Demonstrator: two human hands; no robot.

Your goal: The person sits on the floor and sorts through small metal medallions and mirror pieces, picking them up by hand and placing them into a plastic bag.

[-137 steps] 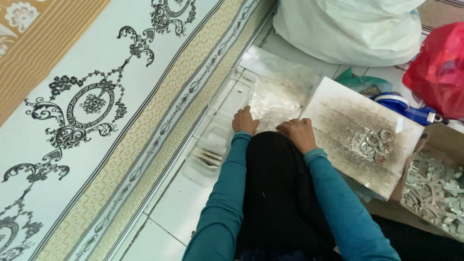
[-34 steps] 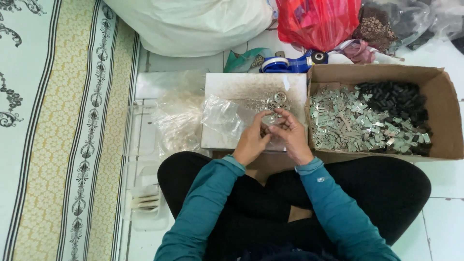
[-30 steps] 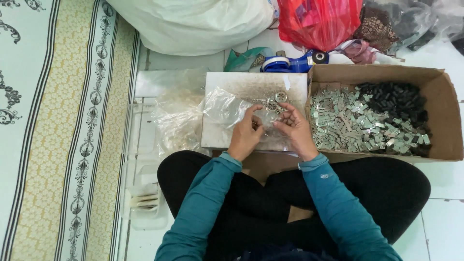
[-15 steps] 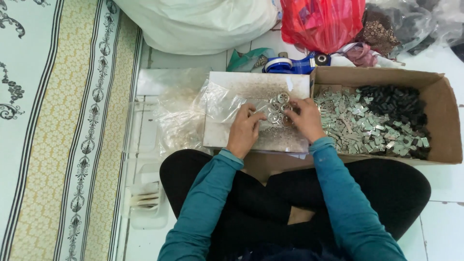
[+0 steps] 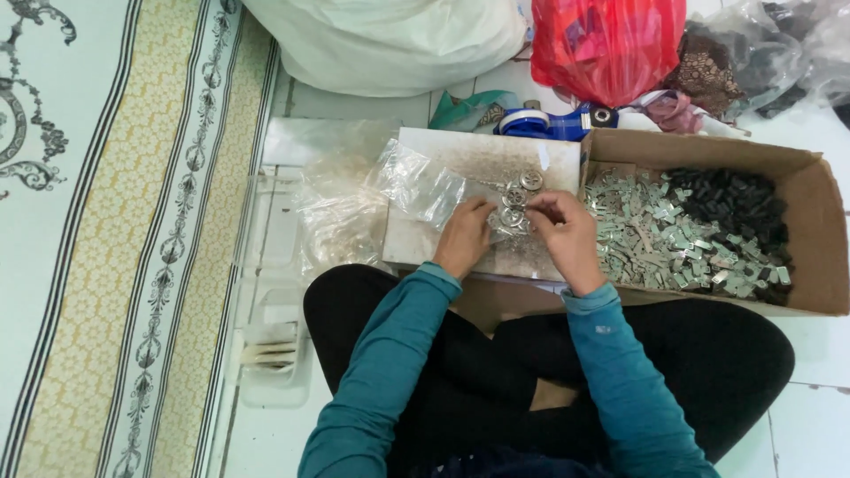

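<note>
I sit cross-legged on the floor behind a pale work board [image 5: 460, 159]. My left hand [image 5: 467, 235] and my right hand [image 5: 562, 232] meet over the board's middle, fingers pinched on small round metal pieces [image 5: 515, 205] lying there. A clear plastic bag [image 5: 421, 186] lies on the board's left part, touching my left hand. What exactly each hand pinches is too small to tell.
A cardboard box [image 5: 810, 190] at my right holds several silvery and black small parts [image 5: 682, 235]. Behind the board are a blue tape dispenser [image 5: 549, 122], a red bag [image 5: 606, 44] and a white sack [image 5: 390, 40]. More clear bags [image 5: 341, 212] and a patterned rug [image 5: 115, 221] lie left.
The view swung from the rug to the board and box. Over the last second both hands moved slightly forward on the board and stay together at the metal pieces.
</note>
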